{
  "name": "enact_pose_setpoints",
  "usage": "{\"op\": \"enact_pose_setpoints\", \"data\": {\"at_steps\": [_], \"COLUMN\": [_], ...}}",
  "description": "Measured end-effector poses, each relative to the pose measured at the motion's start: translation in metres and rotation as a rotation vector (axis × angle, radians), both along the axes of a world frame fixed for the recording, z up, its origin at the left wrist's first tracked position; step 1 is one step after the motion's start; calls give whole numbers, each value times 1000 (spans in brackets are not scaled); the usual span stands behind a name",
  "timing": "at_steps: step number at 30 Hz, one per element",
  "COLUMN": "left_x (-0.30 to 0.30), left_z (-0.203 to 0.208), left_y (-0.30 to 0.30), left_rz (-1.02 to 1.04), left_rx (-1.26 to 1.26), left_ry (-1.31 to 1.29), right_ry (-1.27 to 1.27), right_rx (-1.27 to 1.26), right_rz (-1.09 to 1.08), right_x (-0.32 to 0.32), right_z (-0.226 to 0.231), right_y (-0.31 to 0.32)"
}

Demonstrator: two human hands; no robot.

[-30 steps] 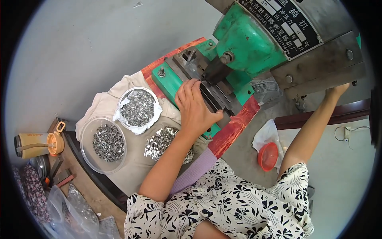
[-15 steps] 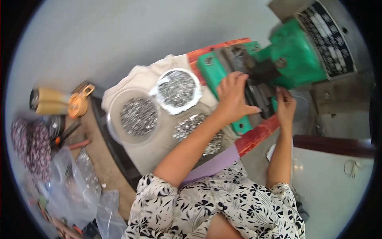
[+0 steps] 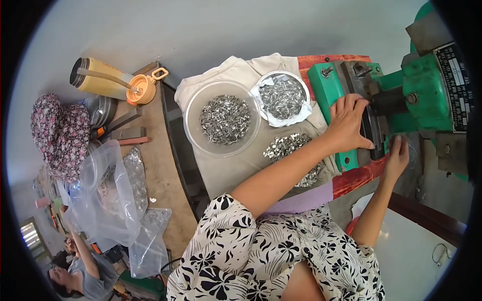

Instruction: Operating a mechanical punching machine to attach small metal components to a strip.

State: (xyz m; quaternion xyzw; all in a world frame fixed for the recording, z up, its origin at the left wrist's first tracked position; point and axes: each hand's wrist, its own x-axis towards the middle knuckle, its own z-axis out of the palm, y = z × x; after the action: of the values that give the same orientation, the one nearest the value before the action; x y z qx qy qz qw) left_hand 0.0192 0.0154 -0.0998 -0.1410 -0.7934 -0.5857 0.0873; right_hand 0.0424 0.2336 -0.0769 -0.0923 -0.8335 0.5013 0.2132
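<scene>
Well left of the green cast-metal press (image 3: 427, 95) lies a brown wooden tabletop (image 3: 160, 170). Nearer the press, across a dark gap, a round clear plastic tub (image 3: 193, 113) holds small grey metal pieces (image 3: 225, 119); then a white-lined round silver bowl (image 3: 305, 94) holds slim silvery slivers (image 3: 282, 97). Left of the press's near corner, a loose heap of shiny flat metal bits (image 3: 288, 145) lies on beige cloth (image 3: 213, 173), partly behind the left forearm (image 3: 281, 175). All three lots are sizeable; which is finished and which is left cannot be told.

The left hand (image 3: 346, 125) spreads its fingers over the press's dark steel die block (image 3: 370, 125), thumb apart; any piece beneath is hidden. Cloth separates bowl and press narrowly; a red-painted board (image 3: 351, 179) edges the press's near side. By the press's right side, the right hand (image 3: 398, 155) has bent fingers; whether they grip anything cannot be told.
</scene>
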Motion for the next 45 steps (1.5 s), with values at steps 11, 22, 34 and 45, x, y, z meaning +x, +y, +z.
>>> {"op": "enact_pose_setpoints", "data": {"at_steps": [11, 22, 34, 45], "left_x": [-6, -11, 60, 77], "left_z": [-1, 4, 23, 50], "left_y": [4, -1, -37, -126], "left_rz": [25, -19, -90, -584], "left_rx": [71, 34, 117, 263], "left_ry": [1, -60, 82, -539], "right_ry": [-26, 58, 59, 118], "right_rx": [574, 568, 202, 394], "right_rz": [172, 121, -38, 436], "right_x": [47, 47, 108, 137], "right_z": [5, 3, -16, 31], "right_y": [-42, -46, -25, -89]}}
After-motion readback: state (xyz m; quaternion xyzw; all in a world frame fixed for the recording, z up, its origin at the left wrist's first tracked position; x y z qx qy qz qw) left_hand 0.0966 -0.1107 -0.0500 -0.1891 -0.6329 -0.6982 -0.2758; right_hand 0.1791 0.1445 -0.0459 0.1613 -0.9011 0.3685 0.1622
